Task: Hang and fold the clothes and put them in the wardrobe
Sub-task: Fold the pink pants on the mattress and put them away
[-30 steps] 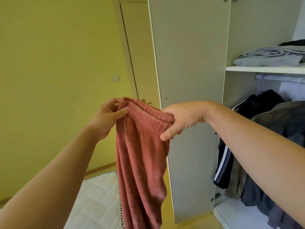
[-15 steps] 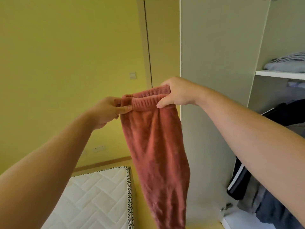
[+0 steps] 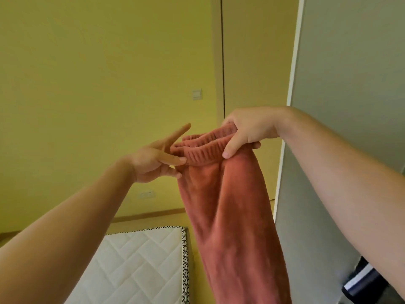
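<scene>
At frame centre, the right hand (image 3: 245,132) grips the trousers (image 3: 230,216) by the waistband (image 3: 203,151) and the left hand (image 3: 153,163) pinches its other end, probably stretching it level so they hang straight for folding.

Both bare arms reach from the lower corners toward mid-frame.
Right hand (image 3: 247,130) grips the red trousers (image 3: 230,205) with curled fingers; left hand (image 3: 151,161) pinches their edge, forefinger pointing straight out.
</scene>
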The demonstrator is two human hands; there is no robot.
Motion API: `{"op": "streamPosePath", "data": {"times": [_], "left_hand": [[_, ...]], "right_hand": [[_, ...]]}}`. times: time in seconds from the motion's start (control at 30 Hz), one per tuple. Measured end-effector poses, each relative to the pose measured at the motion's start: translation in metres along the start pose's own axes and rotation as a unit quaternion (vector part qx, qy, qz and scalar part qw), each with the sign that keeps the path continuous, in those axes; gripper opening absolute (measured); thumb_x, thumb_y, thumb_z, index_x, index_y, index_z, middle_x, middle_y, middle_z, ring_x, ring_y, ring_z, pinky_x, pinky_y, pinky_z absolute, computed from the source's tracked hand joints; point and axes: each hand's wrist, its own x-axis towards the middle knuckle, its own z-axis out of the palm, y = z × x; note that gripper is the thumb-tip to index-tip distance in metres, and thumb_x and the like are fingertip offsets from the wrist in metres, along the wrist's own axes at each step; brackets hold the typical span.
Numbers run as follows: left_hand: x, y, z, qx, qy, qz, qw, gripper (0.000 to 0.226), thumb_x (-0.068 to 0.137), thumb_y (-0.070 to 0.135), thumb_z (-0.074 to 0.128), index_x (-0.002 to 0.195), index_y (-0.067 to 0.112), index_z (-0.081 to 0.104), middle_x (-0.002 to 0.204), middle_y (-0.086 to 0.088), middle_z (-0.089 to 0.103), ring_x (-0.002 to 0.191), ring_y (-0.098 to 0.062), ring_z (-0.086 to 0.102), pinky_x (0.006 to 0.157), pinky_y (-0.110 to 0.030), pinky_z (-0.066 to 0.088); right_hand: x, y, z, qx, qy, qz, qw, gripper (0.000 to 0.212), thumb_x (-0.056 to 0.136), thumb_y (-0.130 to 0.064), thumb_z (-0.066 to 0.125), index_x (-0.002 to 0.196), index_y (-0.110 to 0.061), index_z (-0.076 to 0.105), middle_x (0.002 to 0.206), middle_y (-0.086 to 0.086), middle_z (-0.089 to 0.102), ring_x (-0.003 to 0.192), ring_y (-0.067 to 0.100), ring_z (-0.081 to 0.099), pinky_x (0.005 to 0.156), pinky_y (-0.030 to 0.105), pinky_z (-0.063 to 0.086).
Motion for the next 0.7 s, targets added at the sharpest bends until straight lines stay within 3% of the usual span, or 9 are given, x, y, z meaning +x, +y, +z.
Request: {"op": "streamPosePath", "data": {"times": [0.07, 0.17, 0.3, 0.33, 0.4, 0.5, 0.6, 0.63, 0.7], "left_hand": [[0.016, 0.001, -0.022, 0.071, -0.042, -0.021, 0.996, 0.076, 0.083, 0.001, 0.067, 0.144, 0.039, 0.046, 0.139, 0.006, 0.06, 0.102, -0.014, 0.067, 0.063, -0.031, 0.058], [0.045, -0.003, -0.049, 0.152, -0.114, -0.087, 0.978, 0.067, 0.081, 0.018, 0.074, 0.143, 0.027, 0.05, 0.123, 0.003, 0.067, 0.089, -0.012, 0.067, 0.059, -0.027, 0.055], [0.09, 0.004, -0.095, 0.193, -0.194, -0.171, 0.946, 0.03, 0.087, 0.016, 0.071, 0.115, 0.026, 0.068, 0.1, 0.002, 0.071, 0.078, -0.012, 0.069, 0.055, -0.024, 0.056], [0.103, 0.008, -0.111, 0.208, -0.166, -0.183, 0.946, 0.027, 0.087, 0.011, 0.072, 0.111, 0.024, 0.068, 0.1, 0.002, 0.071, 0.08, -0.012, 0.07, 0.055, -0.025, 0.057], [0.127, 0.02, -0.146, 0.239, -0.02, -0.184, 0.953, 0.029, 0.086, 0.0, 0.072, 0.107, 0.018, 0.065, 0.105, -0.001, 0.07, 0.088, -0.013, 0.071, 0.063, -0.028, 0.059], [0.159, 0.042, -0.193, 0.236, 0.214, -0.099, 0.943, 0.031, 0.083, -0.018, 0.066, 0.097, 0.009, 0.058, 0.113, -0.017, 0.061, 0.095, -0.025, 0.068, 0.074, -0.039, 0.063], [0.176, 0.062, -0.219, 0.274, 0.322, -0.009, 0.906, 0.037, 0.083, -0.02, 0.063, 0.088, 0.015, 0.054, 0.103, -0.017, 0.056, 0.088, -0.03, 0.065, 0.071, -0.042, 0.062], [0.178, 0.067, -0.225, 0.296, 0.345, 0.014, 0.891, 0.039, 0.083, -0.019, 0.062, 0.087, 0.019, 0.053, 0.099, -0.013, 0.057, 0.088, -0.03, 0.065, 0.07, -0.04, 0.063], [0.175, 0.074, -0.235, 0.333, 0.388, 0.05, 0.858, 0.039, 0.083, -0.015, 0.061, 0.086, 0.023, 0.054, 0.093, -0.007, 0.057, 0.086, -0.027, 0.064, 0.071, -0.041, 0.063]], "right_hand": [[0.023, 0.015, -0.006, 0.019, -0.077, 0.018, 0.997, 0.03, 0.075, -0.023, 0.086, 0.101, -0.016, 0.073, 0.078, -0.001, 0.071, 0.059, 0.011, 0.059, 0.043, 0.023, 0.04], [0.059, 0.033, -0.012, 0.028, -0.159, 0.024, 0.987, 0.027, 0.077, -0.023, 0.085, 0.101, -0.02, 0.073, 0.084, 0.002, 0.073, 0.061, 0.014, 0.061, 0.042, 0.022, 0.041], [0.118, 0.045, -0.023, 0.03, -0.189, 0.029, 0.981, 0.05, 0.073, -0.024, 0.089, 0.116, -0.029, 0.063, 0.098, -0.002, 0.071, 0.066, 0.012, 0.065, 0.042, 0.023, 0.044], [0.138, 0.045, -0.027, 0.019, -0.142, 0.041, 0.989, 0.059, 0.072, -0.023, 0.09, 0.122, -0.03, 0.059, 0.102, -0.001, 0.066, 0.071, 0.012, 0.066, 0.043, 0.024, 0.046], [0.183, 0.039, -0.033, 0.003, -0.011, 0.059, 0.998, 0.071, 0.074, -0.02, 0.088, 0.135, -0.023, 0.051, 0.112, 0.0, 0.057, 0.084, 0.02, 0.066, 0.047, 0.025, 0.052], [0.245, 0.024, -0.041, 0.011, 0.135, 0.052, 0.989, 0.043, 0.082, -0.019, 0.082, 0.115, -0.002, 0.059, 0.107, 0.012, 0.061, 0.073, 0.029, 0.072, 0.052, 0.034, 0.06], [0.287, 0.012, -0.049, -0.041, 0.253, 0.005, 0.967, 0.019, 0.085, -0.021, 0.078, 0.086, -0.017, 0.06, 0.083, 0.002, 0.063, 0.058, 0.011, 0.068, 0.048, 0.019, 0.051], [0.297, 0.008, -0.05, -0.061, 0.286, -0.012, 0.956, 0.016, 0.085, -0.021, 0.077, 0.085, -0.018, 0.062, 0.085, 0.0, 0.065, 0.065, 0.009, 0.066, 0.052, 0.018, 0.046], [0.312, 0.0, -0.047, -0.101, 0.345, -0.023, 0.933, 0.023, 0.085, -0.024, 0.076, 0.099, -0.012, 0.063, 0.103, 0.008, 0.067, 0.089, 0.023, 0.065, 0.065, 0.027, 0.04]]}}
